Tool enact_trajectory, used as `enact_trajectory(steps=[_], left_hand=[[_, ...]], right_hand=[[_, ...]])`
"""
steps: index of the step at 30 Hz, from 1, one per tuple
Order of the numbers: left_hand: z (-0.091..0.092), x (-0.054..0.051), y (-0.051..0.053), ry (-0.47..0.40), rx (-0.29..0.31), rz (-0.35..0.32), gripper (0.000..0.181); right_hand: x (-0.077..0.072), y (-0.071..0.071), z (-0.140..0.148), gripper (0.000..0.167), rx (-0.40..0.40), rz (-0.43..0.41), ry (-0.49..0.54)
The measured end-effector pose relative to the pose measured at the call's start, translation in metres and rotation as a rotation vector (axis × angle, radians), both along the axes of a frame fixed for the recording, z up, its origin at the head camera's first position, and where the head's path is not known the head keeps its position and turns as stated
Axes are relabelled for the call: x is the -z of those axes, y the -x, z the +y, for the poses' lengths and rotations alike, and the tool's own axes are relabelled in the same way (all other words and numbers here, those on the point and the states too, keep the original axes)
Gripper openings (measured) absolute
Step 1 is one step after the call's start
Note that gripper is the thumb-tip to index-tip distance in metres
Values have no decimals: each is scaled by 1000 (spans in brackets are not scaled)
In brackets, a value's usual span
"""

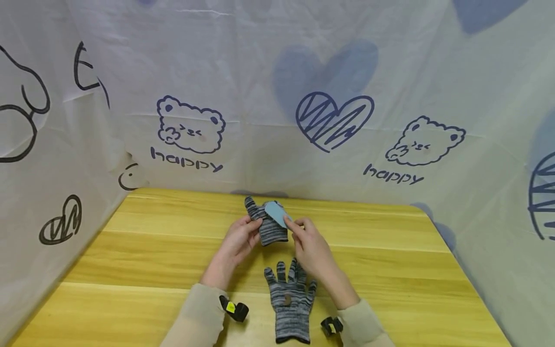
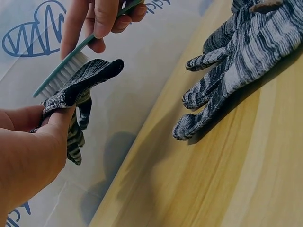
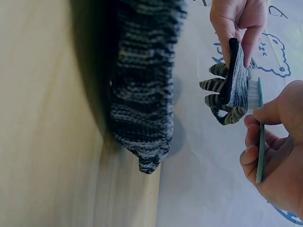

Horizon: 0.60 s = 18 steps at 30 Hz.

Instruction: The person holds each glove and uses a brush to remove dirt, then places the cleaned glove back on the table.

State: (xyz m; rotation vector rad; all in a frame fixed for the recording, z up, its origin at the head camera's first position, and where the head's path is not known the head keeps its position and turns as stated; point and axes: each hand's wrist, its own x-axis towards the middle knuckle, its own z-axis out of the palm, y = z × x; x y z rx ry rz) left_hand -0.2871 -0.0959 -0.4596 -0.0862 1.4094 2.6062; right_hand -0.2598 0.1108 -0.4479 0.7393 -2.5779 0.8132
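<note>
**Working in mid-air with only a pinch for support, kinda nervous**

So on my remote feed the left hand (image 1: 240, 237) is pinching one side of a grey-and-black striped knit glove with a black-edged cuff (image 1: 273, 233), held up off the yellow wood-grain tabletop (image 1: 390, 270). The right hand (image 1: 311, 245) grips a slim pale-blue brush with white bristles (image 1: 276, 212), bristles against the knit.

Where I'd expect trouble: the far side of that glove is unsupported, so a hard stroke could fold it or swing it away. If the bristles catch in the loops, they could yank it out of that pinch. And a slip off the edge might rake the left fingers, which sit close by.

There's a second striped knit glove (image 1: 292, 320) lying nearer me, with a brown patch (image 1: 287, 300) I can't identify. The right forearm is close, so dropping it could drag that glove.
</note>
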Motion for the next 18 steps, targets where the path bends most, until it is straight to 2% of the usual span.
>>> enact_trajectory(steps=[11, 18], left_hand=[[-3, 0, 0, -31, 14, 21, 27], [-6, -3, 1, -67, -13, 16, 40]], right_hand=[[-1, 3, 1, 51, 4, 29, 30], [-1, 3, 2, 50, 17, 46, 151]])
